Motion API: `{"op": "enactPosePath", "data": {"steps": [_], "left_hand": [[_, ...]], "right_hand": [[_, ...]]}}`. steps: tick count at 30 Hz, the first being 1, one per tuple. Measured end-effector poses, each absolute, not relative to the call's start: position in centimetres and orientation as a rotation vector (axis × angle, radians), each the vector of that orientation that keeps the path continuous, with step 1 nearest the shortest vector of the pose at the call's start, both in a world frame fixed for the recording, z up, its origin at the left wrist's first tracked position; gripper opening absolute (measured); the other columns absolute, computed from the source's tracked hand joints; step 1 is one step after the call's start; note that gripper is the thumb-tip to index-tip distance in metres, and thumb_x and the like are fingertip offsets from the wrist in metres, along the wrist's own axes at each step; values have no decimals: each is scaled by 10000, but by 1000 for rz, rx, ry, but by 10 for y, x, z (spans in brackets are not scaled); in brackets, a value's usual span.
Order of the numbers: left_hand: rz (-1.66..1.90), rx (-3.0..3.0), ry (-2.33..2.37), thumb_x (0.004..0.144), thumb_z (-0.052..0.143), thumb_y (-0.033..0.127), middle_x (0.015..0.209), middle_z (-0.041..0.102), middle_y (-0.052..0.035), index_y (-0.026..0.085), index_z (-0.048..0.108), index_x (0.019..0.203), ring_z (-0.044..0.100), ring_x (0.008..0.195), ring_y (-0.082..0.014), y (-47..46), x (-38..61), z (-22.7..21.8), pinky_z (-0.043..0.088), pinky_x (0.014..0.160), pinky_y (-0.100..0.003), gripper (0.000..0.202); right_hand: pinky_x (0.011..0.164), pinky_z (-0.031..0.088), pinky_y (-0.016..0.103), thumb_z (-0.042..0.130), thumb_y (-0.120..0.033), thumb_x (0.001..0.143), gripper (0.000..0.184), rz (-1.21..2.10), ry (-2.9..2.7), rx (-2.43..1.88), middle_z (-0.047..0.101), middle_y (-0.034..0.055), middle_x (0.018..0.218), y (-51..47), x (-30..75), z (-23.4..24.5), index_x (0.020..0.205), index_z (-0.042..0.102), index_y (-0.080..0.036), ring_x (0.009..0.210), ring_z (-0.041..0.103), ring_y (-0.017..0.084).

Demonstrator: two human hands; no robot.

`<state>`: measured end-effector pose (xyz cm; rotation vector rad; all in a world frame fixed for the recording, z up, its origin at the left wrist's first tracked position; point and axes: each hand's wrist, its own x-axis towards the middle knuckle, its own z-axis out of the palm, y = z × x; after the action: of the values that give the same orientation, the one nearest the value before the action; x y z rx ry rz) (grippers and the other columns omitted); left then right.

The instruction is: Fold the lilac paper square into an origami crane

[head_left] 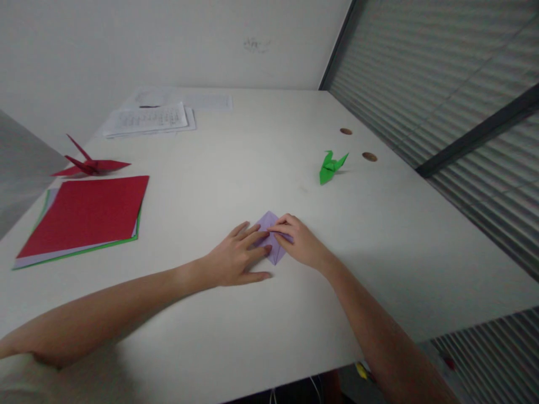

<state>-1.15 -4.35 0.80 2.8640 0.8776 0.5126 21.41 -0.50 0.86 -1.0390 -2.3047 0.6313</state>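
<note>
A small folded sheet of purple origami paper (269, 217) lies on the white table as a diamond with crease lines. My left hand (238, 255) rests over its left side, fingers spread and pressing it to the table. My right hand (301, 238) is closed at its right side, thumb and fingertips pinching a flap of the paper. The fingers cover much of the middle of the sheet. Past my right hand stands a green paper crane (330, 167).
At the left lies a stack of red, purple and green paper (92, 213), with a red paper crane (92, 166) behind it. Printed sheets (147, 119) lie at the back left. Two round holes sit near the right edge, beside window blinds (455, 84). A wall stands behind.
</note>
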Motion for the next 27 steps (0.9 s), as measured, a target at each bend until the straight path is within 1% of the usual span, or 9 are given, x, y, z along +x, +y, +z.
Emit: {"op": "enactPosePath", "data": {"steps": [4,6,11,17,22,24,27], "left_hand": [[498,2846,886,860,541,622,1371,542,-158,197,613,1222,444,1332,-376,-43,-13,10,273,1120,-629,564],[492,2852,890,863,539,620,1376,542,-154,200,603,1245,443,1334,-373,-43,-13,10,267,1124,-624,571],[429,2891,896,887,487,630,1418,510,-163,186,543,1323,421,1350,-380,-44,-12,8,277,1119,-622,625],[453,2856,914,906,467,613,1414,521,-145,198,557,1304,407,1367,-361,-44,-11,8,260,1130,-616,583],[465,2833,932,915,487,573,1420,517,-140,205,557,1315,400,1372,-354,-44,-11,7,276,1130,-602,548],[463,2821,937,911,495,572,1443,490,-146,202,561,1309,385,1383,-358,-44,-11,7,276,1131,-602,548],[431,2815,917,890,500,614,1482,439,-164,193,555,1311,363,1395,-376,-42,-11,8,266,1124,-628,597]], "right_hand": [[823,522,323,498,-135,917,295,661,-2253,-1023,664,78,965,-4,218,19,1102,714,-216,901,631,178],[803,522,310,482,-146,928,304,642,-2226,-1036,671,79,955,-3,221,24,1116,712,-213,876,637,173],[819,518,342,492,-108,902,335,547,-2299,-1037,664,78,940,-1,228,24,1111,722,-235,887,623,193],[853,508,403,537,-84,870,315,484,-2407,-1029,649,85,958,0,224,12,1054,743,-235,911,601,212],[867,509,404,551,-89,867,302,492,-2401,-1039,634,82,965,0,225,9,1044,746,-235,919,596,210],[866,511,404,552,-96,870,290,497,-2395,-1044,632,87,965,0,225,8,1042,747,-224,918,596,211],[868,511,414,554,-105,873,273,494,-2392,-1050,634,95,963,0,224,8,1042,745,-202,926,596,220]]}}
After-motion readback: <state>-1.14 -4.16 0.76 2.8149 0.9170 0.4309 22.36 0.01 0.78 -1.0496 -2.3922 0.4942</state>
